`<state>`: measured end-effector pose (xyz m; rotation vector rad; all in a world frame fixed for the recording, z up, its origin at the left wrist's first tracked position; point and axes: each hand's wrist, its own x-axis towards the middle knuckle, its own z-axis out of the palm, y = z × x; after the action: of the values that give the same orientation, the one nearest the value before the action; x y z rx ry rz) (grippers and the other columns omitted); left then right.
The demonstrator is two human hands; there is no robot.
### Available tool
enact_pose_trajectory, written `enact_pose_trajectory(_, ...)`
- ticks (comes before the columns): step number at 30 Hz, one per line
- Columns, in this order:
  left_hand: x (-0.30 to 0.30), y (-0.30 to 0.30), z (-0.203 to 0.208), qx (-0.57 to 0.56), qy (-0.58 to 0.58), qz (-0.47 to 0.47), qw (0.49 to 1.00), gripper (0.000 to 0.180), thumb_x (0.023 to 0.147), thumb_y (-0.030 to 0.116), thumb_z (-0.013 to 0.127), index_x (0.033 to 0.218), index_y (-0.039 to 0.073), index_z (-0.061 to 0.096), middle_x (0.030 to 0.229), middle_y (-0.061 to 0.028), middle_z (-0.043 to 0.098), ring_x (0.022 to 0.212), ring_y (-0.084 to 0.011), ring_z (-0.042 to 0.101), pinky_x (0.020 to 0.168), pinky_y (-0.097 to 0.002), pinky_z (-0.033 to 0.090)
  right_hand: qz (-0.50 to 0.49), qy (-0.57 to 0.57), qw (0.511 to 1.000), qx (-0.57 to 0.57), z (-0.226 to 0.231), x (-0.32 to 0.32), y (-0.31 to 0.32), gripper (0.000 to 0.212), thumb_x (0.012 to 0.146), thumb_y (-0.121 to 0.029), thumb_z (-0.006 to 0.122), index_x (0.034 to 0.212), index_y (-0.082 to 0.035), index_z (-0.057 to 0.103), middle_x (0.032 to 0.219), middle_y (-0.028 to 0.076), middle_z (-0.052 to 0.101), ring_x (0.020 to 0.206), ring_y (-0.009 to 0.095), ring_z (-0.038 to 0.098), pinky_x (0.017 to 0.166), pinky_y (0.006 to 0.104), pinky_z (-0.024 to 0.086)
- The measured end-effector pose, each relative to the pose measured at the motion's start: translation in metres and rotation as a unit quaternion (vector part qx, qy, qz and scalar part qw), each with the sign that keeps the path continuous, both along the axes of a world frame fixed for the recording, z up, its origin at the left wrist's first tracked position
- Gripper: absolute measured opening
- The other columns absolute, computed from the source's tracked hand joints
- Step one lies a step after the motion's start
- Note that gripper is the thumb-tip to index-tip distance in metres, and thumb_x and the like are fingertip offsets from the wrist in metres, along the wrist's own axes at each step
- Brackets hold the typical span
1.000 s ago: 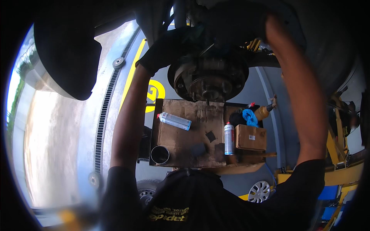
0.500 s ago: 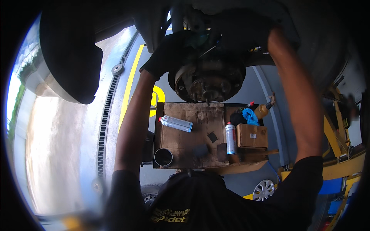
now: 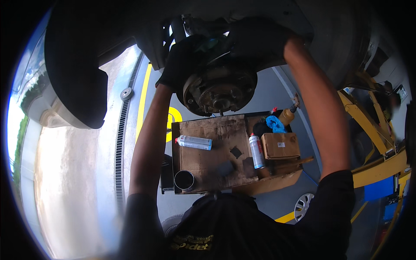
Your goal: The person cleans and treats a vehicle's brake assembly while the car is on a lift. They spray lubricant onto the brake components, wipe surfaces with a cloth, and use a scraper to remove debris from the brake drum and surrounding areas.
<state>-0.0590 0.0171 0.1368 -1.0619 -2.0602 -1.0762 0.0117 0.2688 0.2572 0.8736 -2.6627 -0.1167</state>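
A round, greasy wheel hub (image 3: 221, 93) with studs hangs below the dark underside of a vehicle. Both my hands are raised above it in dark gloves. My left hand (image 3: 184, 60) is at the hub's upper left side. Across from it, my right hand (image 3: 260, 43) reaches in from the right, over the hub's top. Between them shows a thin, bright metal rod (image 3: 221, 57); which hand holds it, if either, I cannot tell. A greenish patch (image 3: 211, 44) lies beside my left hand, too dim to name. Shadow hides the fingers of both hands.
Below stands a cardboard-covered table (image 3: 216, 151) with a spray can (image 3: 194, 142) lying on it, another spray can (image 3: 256, 151), a black cup (image 3: 184, 180), a cardboard box (image 3: 281, 146), a blue glove (image 3: 275, 124) and an amber bottle (image 3: 286, 117). Yellow lift frames (image 3: 368, 117) stand at right.
My view has shifted, so the hub and right arm appear farther left. Both hands remain above the hub. The table's items lie as before.
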Motion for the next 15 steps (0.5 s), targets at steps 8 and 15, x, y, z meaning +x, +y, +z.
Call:
enact_pose_trajectory(8,-0.052,0.074,0.037,-0.146,0.065,-0.051,0.986,0.049,0.101,0.028,0.071,0.143,0.004,0.062,0.135,-0.0188,0.070,0.123,-0.0338,0.069,0.104,-0.0429,0.056,0.055,0.204,0.977,-0.019,0.005,0.108,0.061,0.025,0.084,-0.023,0.083,0.105,-0.011,0.081,0.105,0.010,0.077,0.092,0.032,0.074,0.088,0.0425,0.058)
enact_pose_trajectory(15,-0.036,0.063,0.031,-0.167,-0.078,-0.091,0.979,0.056,0.103,0.017,0.070,0.155,0.006,0.051,0.142,-0.0147,0.066,0.130,-0.0246,0.065,0.107,-0.0384,0.054,-0.010,0.150,0.988,0.034,-0.015,0.048,0.048,0.023,0.087,-0.021,0.081,0.107,-0.010,0.080,0.108,0.010,0.078,0.095,0.030,0.074,0.086,0.0439,0.059)
